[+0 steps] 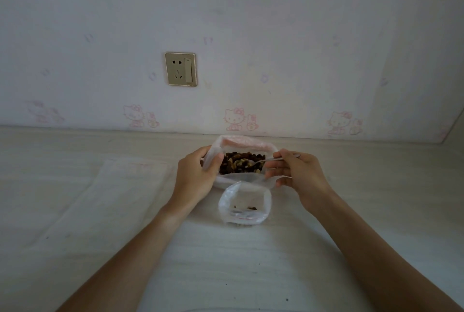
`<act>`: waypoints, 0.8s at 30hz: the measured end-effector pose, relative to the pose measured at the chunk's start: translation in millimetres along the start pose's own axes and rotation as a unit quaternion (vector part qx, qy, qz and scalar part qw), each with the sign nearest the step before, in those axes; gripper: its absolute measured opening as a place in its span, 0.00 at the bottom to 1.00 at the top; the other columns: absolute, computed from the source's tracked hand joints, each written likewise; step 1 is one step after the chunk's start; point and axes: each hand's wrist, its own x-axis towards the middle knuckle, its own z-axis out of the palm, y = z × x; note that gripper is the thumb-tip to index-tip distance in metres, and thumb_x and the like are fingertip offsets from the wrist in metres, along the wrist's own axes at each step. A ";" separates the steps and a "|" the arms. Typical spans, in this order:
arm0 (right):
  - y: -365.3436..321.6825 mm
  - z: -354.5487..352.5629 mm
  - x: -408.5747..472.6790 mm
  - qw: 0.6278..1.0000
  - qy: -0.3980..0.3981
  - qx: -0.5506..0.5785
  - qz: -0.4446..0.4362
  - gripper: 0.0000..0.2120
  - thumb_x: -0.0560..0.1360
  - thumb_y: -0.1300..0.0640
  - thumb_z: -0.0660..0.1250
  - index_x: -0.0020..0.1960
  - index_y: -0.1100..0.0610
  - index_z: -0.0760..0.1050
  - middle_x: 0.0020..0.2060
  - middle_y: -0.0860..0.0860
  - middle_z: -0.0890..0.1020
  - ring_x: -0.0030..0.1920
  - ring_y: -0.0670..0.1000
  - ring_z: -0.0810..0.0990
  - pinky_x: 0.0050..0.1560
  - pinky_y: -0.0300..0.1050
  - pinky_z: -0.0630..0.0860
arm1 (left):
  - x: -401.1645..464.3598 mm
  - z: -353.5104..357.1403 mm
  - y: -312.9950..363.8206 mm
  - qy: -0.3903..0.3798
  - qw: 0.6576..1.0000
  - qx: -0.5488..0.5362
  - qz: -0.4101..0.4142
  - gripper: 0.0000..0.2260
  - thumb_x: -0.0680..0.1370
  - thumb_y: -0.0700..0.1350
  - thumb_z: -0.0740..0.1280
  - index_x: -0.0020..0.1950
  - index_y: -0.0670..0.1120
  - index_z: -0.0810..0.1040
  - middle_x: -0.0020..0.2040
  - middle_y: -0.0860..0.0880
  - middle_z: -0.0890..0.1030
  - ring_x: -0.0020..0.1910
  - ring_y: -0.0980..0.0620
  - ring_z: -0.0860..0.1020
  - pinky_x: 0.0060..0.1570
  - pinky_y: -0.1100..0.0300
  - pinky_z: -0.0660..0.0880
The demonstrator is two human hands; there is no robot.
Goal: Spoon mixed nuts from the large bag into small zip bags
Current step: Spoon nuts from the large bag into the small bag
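The large clear bag (241, 142) stands open near the wall, holding dark and tan mixed nuts (241, 165). My left hand (197, 173) grips the bag's left rim, thumb inside the opening. My right hand (297, 175) pinches the handle of a metal spoon (266, 160), whose bowl lies in the nuts. Just in front stands a small zip bag (244, 203), open at the top, with a few nuts at its bottom.
Several flat empty zip bags (135, 173) lie on the pale table (226, 261) to the left. A wall with a socket plate (180, 69) rises right behind the large bag. The table meets a side wall at the far right.
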 end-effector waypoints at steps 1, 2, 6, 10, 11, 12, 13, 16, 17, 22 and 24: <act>-0.7 -0.3 -0.1 1.000 0.000 0.005 0.001 0.13 0.86 0.58 0.60 0.54 0.67 0.79 0.40 0.62 0.87 0.32 0.56 0.85 0.26 0.45 0.77 | 0.2 -1.0 -0.2 0.005 1.000 0.012 0.006 0.08 0.82 0.55 0.67 0.49 0.54 0.83 0.38 0.61 0.83 0.41 0.64 0.80 0.36 0.73 0.70; -1.7 -0.6 -0.1 1.000 0.001 0.008 0.002 0.13 0.86 0.58 0.60 0.54 0.66 0.79 0.41 0.62 0.87 0.33 0.56 0.85 0.26 0.45 0.77 | 1.0 -2.2 -0.6 0.006 1.000 0.023 0.007 0.09 0.82 0.56 0.67 0.49 0.54 0.84 0.38 0.60 0.84 0.41 0.62 0.81 0.36 0.72 0.70; -8.5 -4.1 -1.1 1.000 0.000 0.020 -0.014 0.13 0.85 0.57 0.60 0.53 0.66 0.80 0.41 0.62 0.87 0.34 0.56 0.85 0.26 0.45 0.75 | 3.5 -9.3 -0.4 0.010 0.999 0.034 -0.009 0.11 0.80 0.60 0.69 0.55 0.56 0.84 0.47 0.63 0.84 0.45 0.65 0.81 0.42 0.66 0.75; -17.5 -9.0 -3.6 0.998 -0.029 0.046 -0.039 0.15 0.86 0.56 0.59 0.50 0.65 0.79 0.38 0.61 0.85 0.33 0.57 0.83 0.25 0.46 0.72 | 2.0 -17.4 6.4 0.074 0.995 0.060 -0.022 0.13 0.77 0.61 0.72 0.53 0.53 0.81 0.47 0.58 0.82 0.41 0.60 0.81 0.42 0.62 0.76; -19.7 -10.4 -3.8 0.997 -0.040 0.050 -0.041 0.15 0.86 0.56 0.59 0.49 0.64 0.79 0.37 0.61 0.84 0.33 0.58 0.83 0.25 0.46 0.71 | 0.6 -20.0 9.0 0.079 0.995 0.064 -0.017 0.11 0.76 0.60 0.73 0.50 0.54 0.81 0.44 0.58 0.82 0.40 0.60 0.80 0.40 0.64 0.75; -22.0 -11.6 -3.8 0.997 -0.050 0.052 -0.040 0.16 0.86 0.55 0.59 0.49 0.64 0.79 0.36 0.61 0.84 0.32 0.58 0.82 0.25 0.45 0.71 | -1.2 -22.7 11.7 0.070 0.995 0.063 -0.012 0.08 0.76 0.59 0.74 0.47 0.56 0.80 0.41 0.58 0.82 0.38 0.60 0.80 0.38 0.68 0.73; -24.2 -13.3 -3.8 0.996 -0.061 0.051 -0.037 0.16 0.86 0.55 0.59 0.48 0.64 0.79 0.36 0.61 0.83 0.32 0.58 0.82 0.25 0.45 0.70 | -4.1 -24.9 13.9 0.050 0.997 0.059 -0.006 0.07 0.76 0.57 0.75 0.43 0.57 0.80 0.38 0.59 0.82 0.37 0.61 0.80 0.36 0.71 0.71; -30.8 -19.4 -3.0 0.994 -0.093 0.047 -0.028 0.16 0.85 0.54 0.58 0.47 0.63 0.79 0.33 0.59 0.81 0.30 0.58 0.81 0.24 0.44 0.70 | -16.7 -28.3 18.7 -0.011 0.999 0.052 0.005 0.08 0.75 0.53 0.76 0.38 0.57 0.82 0.33 0.59 0.82 0.33 0.60 0.79 0.34 0.73 0.70; -32.4 -21.3 -2.5 0.994 -0.102 0.043 -0.024 0.17 0.85 0.55 0.58 0.46 0.63 0.79 0.32 0.59 0.81 0.30 0.58 0.80 0.24 0.44 0.70 | -20.5 -29.0 20.5 -0.023 0.998 0.052 0.007 0.07 0.75 0.53 0.76 0.38 0.57 0.82 0.33 0.59 0.82 0.32 0.60 0.79 0.34 0.72 0.70; -35.0 -25.4 -4.0 0.988 -0.150 -0.024 -0.017 0.18 0.85 0.55 0.58 0.43 0.62 0.78 0.30 0.60 0.78 0.27 0.58 0.78 0.24 0.43 0.68 | -30.9 -33.0 28.7 -0.137 0.988 0.070 -0.023 0.11 0.74 0.63 0.73 0.42 0.57 0.85 0.36 0.59 0.84 0.34 0.60 0.80 0.33 0.70 0.72; -35.2 -25.9 -7.2 0.982 -0.172 -0.073 -0.037 0.18 0.85 0.54 0.59 0.43 0.62 0.79 0.30 0.60 0.78 0.28 0.58 0.78 0.24 0.43 0.69 | -35.1 -32.1 31.2 -0.184 0.980 0.070 -0.031 0.09 0.74 0.62 0.74 0.44 0.58 0.86 0.37 0.60 0.84 0.33 0.61 0.80 0.33 0.67 0.73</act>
